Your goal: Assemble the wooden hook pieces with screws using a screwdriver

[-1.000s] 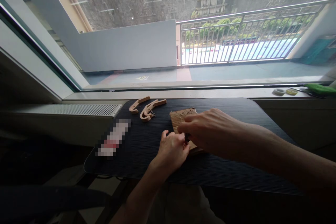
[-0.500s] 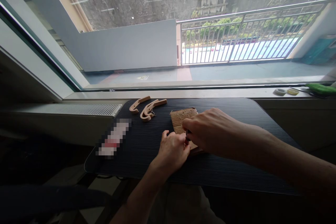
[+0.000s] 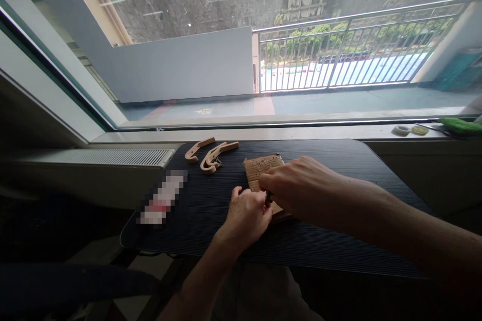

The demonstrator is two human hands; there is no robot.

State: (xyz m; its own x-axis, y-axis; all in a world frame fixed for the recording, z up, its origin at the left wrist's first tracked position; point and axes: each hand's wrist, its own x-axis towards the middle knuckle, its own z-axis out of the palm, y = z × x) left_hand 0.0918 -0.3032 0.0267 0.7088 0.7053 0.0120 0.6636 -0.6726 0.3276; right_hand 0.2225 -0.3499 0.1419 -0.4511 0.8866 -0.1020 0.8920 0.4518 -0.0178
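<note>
My left hand (image 3: 246, 213) rests curled on the black table (image 3: 339, 160), at the left edge of a tan wooden board (image 3: 259, 166). My right hand (image 3: 301, 185) reaches across the board and pinches a small dark tool (image 3: 268, 195) upright between the two hands. The board's near half is hidden under my right hand. What my left fingers press on is hidden.
Three curved wooden hooks (image 3: 211, 153) lie at the table's far left. A blurred flat object (image 3: 162, 198) lies at the left. Beyond is the window sill with tape rolls (image 3: 408, 130) and a green thing (image 3: 461, 126) at the right. A radiator grille (image 3: 116, 157) is at the left.
My right hand shifted slightly over the board while holding the tool. The left hand stayed put.
</note>
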